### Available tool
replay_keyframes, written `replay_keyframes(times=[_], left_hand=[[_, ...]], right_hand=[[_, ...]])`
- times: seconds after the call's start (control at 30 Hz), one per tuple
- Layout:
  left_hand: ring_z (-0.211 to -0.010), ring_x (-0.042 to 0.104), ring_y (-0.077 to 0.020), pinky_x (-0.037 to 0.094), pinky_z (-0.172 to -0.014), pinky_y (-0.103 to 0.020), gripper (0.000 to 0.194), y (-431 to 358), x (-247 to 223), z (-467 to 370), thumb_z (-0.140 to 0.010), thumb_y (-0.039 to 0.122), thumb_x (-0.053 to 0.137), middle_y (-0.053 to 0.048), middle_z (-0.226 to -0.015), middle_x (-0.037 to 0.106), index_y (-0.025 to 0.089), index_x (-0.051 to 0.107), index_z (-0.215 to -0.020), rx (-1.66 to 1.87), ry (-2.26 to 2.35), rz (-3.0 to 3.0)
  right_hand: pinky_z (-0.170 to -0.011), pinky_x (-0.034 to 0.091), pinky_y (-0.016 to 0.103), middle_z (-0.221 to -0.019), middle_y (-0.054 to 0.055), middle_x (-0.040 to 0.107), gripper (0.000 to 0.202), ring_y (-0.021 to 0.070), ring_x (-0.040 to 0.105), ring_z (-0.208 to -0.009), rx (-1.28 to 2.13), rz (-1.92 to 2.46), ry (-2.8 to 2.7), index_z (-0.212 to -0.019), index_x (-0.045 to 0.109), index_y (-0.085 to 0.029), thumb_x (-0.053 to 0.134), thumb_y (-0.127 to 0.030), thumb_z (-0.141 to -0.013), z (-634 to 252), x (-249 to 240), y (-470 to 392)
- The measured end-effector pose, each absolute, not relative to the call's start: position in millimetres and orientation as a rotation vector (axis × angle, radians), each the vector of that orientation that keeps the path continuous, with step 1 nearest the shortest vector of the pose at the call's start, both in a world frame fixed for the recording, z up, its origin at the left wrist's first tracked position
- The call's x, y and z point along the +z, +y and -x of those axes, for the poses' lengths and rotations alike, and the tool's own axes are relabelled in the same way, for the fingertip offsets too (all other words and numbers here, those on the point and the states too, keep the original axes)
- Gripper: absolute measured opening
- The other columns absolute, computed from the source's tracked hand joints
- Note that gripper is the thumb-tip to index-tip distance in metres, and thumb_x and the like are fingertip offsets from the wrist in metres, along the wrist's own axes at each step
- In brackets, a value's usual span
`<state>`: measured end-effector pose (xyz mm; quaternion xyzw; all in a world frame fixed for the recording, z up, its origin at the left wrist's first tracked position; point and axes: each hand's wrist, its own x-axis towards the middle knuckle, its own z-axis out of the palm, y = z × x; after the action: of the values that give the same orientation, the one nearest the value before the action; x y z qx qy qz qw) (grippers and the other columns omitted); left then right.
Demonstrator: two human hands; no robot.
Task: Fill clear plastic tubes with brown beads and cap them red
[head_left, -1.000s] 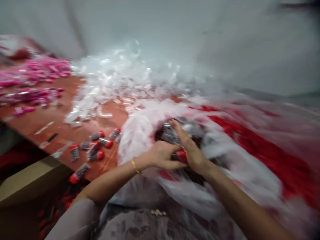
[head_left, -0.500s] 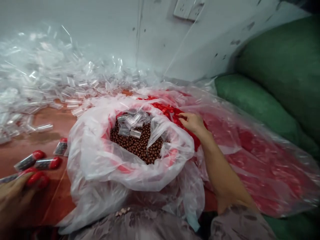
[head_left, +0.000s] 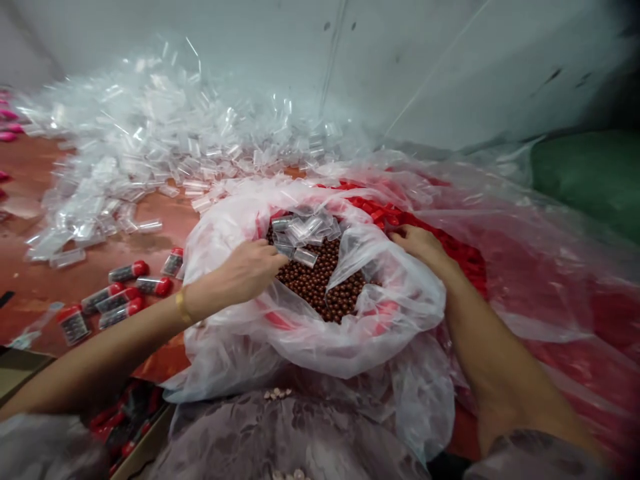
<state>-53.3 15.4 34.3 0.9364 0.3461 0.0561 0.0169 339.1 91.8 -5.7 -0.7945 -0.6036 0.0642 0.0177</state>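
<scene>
A white plastic bag (head_left: 240,347) stands open before me, holding small brown balls (head_left: 315,283) with several clear tubes (head_left: 313,230) on top. Over the bag's left side is my left hand (head_left: 253,270), its fingers curled down at the tubes; what its fingertips hold is hidden. My right hand (head_left: 417,243) is at the bag's right rim, beside a pile of red caps (head_left: 385,213). Its fingers are bent together, and anything between them is too small to make out. Filled tubes with red caps (head_left: 120,300) lie on the red table to the left.
A large heap of clear tubes (head_left: 150,127) spreads along the wall at the back left. An open box (head_left: 145,443) of filled tubes is below the table's near left edge. A green sack (head_left: 590,180) rests at the right.
My left hand has moved from the filled tubes at the far left to the bag's opening. More filled tubes show as the view has turned left. My right hand remains near the caps.
</scene>
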Motion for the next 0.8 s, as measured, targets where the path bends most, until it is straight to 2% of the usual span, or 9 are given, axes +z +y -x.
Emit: replay_keyframes(times=[0.13,0.3,0.37,0.47,0.57,0.63,0.7,0.77,0.8], left_hand=[[-0.085,0.064,-0.0221,0.043,-0.066,-0.031,0.027,50,9,-6,-0.088,0.007,0.041,-0.015,-0.099,0.067,0.010,0.063,-0.103,-0.112,0.922,-2.989],[-0.084,0.064,-0.0231,0.041,-0.064,-0.031,0.029,70,1,-20,-0.089,0.007,0.038,-0.016,-0.095,0.066,0.009,0.064,-0.103,-0.180,0.962,-2.938],[-0.087,0.062,-0.0232,0.042,-0.066,-0.031,0.031,68,4,-13,-0.091,0.009,0.037,-0.015,-0.099,0.064,0.013,0.066,-0.101,-0.115,0.938,-2.943],[-0.100,0.059,-0.0231,0.045,-0.073,-0.032,0.030,59,10,1,-0.090,0.010,0.041,-0.014,-0.119,0.059,0.019,0.068,-0.098,-0.030,0.738,-3.000],[-0.099,0.060,-0.0208,0.047,-0.079,-0.032,0.032,47,14,10,-0.089,0.009,0.041,-0.014,-0.122,0.058,0.019,0.065,-0.108,-0.083,0.824,-2.967],[-0.093,0.063,-0.0223,0.049,-0.076,-0.033,0.030,41,16,10,-0.093,0.018,0.039,-0.015,-0.109,0.064,0.013,0.064,-0.109,-0.163,1.138,-2.847],[-0.090,0.066,-0.0262,0.050,-0.072,-0.034,0.041,38,18,5,-0.096,0.038,0.037,-0.015,-0.096,0.068,0.009,0.066,-0.100,-0.271,1.380,-2.671],[-0.091,0.067,-0.0292,0.051,-0.072,-0.035,0.052,38,18,-2,-0.094,0.052,0.038,-0.015,-0.092,0.070,0.010,0.068,-0.094,-0.368,1.451,-2.546],[-0.092,0.068,-0.0295,0.051,-0.072,-0.034,0.052,40,17,-6,-0.092,0.054,0.040,-0.015,-0.093,0.071,0.010,0.068,-0.093,-0.393,1.456,-2.510]], right_hand=[[-0.077,0.049,0.034,-0.119,0.019,0.069,0.043,0.0295,0.067,-0.103,0.198,2.593,-1.853,-0.117,0.068,-0.012,0.045,-0.032,-0.086,-334,-1,94],[-0.075,0.049,0.034,-0.114,0.017,0.071,0.051,0.0290,0.068,-0.099,0.216,2.489,-1.820,-0.119,0.066,-0.014,0.050,-0.050,-0.086,-341,-7,83],[-0.075,0.050,0.032,-0.110,0.014,0.072,0.048,0.0267,0.068,-0.096,0.271,2.400,-1.786,-0.117,0.068,-0.016,0.056,-0.048,-0.083,-345,-11,78],[-0.072,0.050,0.029,-0.102,0.012,0.075,0.044,0.0235,0.069,-0.087,0.393,2.328,-1.656,-0.113,0.070,-0.016,0.061,-0.043,-0.080,-350,-14,72],[-0.074,0.051,0.031,-0.102,0.012,0.074,0.042,0.0232,0.068,-0.084,0.430,2.287,-1.582,-0.113,0.070,-0.014,0.063,-0.038,-0.079,-353,-12,69],[-0.077,0.050,0.032,-0.105,0.011,0.074,0.039,0.0230,0.068,-0.085,0.386,2.227,-1.599,-0.110,0.071,-0.015,0.063,-0.037,-0.078,-355,-9,66],[-0.076,0.050,0.032,-0.105,0.010,0.074,0.036,0.0220,0.067,-0.081,0.331,2.172,-1.612,-0.107,0.072,-0.017,0.064,-0.037,-0.078,-357,-8,64],[-0.072,0.050,0.032,-0.098,0.010,0.075,0.036,0.0212,0.066,-0.075,0.312,2.155,-1.614,-0.106,0.073,-0.017,0.064,-0.037,-0.077,-358,-9,61],[-0.070,0.050,0.032,-0.095,0.010,0.075,0.036,0.0214,0.066,-0.074,0.318,2.153,-1.622,-0.105,0.073,-0.017,0.064,-0.037,-0.077,-358,-10,59]])
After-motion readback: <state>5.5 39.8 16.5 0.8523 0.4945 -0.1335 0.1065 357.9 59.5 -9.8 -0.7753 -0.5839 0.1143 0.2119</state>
